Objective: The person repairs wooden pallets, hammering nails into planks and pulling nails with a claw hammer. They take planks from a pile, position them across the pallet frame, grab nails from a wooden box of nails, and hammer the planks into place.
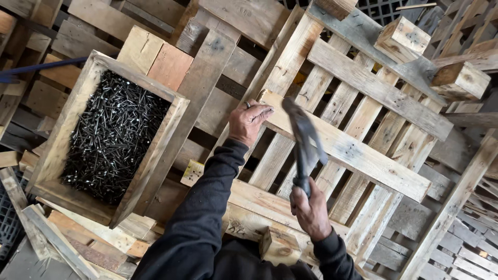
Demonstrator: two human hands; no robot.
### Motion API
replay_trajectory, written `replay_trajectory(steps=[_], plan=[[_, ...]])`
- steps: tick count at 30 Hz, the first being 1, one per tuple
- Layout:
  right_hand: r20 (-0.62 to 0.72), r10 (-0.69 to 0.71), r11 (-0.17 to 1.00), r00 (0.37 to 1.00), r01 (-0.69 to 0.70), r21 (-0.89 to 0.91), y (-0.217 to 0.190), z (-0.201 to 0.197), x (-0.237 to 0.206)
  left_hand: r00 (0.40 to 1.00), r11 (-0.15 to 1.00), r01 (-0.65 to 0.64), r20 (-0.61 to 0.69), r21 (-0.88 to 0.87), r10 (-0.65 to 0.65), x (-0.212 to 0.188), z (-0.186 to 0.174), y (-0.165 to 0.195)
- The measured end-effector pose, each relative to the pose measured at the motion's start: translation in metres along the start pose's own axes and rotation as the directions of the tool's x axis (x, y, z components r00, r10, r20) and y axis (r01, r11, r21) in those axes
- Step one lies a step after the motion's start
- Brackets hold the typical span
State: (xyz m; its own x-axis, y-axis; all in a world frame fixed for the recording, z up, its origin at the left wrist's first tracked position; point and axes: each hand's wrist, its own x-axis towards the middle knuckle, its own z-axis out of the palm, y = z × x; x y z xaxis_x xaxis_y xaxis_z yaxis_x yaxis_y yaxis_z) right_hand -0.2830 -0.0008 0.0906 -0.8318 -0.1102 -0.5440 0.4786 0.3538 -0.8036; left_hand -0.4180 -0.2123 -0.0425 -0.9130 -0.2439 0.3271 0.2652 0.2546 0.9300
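Observation:
My right hand [310, 210] grips the handle of a dark metal hammer [303, 142], raised and blurred above a wooden pallet [358, 88]. My left hand [249, 121], a ring on one finger, presses on the near end of a pale loose board [353, 150] lying across the pallet's slats. I cannot make out whether a nail sits under the fingers. Both arms wear dark sleeves.
A wooden box [67, 140] full of black nails [111, 137] stands at the left. Wooden blocks [403, 37] top the pallet's far side and one block [279, 246] sits near my right wrist. Stacked pallets and scrap boards surround everything.

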Motion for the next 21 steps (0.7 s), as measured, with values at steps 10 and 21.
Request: replay_trajectory(steps=[10, 21], plan=[[-0.207, -0.596, 0.618, 0.776, 0.608, 0.498, -0.039, -0.007, -0.024, 0.776, 0.844, 0.32, -0.392, -0.43, -0.494, -0.023, 0.001, -0.035], [-0.174, -0.311, 0.928, 0.934, 0.338, 0.156, -0.034, -0.032, -0.003, 0.785, 0.899, 0.391, -0.581, 0.199, -0.213, -0.043, 0.011, -0.068]])
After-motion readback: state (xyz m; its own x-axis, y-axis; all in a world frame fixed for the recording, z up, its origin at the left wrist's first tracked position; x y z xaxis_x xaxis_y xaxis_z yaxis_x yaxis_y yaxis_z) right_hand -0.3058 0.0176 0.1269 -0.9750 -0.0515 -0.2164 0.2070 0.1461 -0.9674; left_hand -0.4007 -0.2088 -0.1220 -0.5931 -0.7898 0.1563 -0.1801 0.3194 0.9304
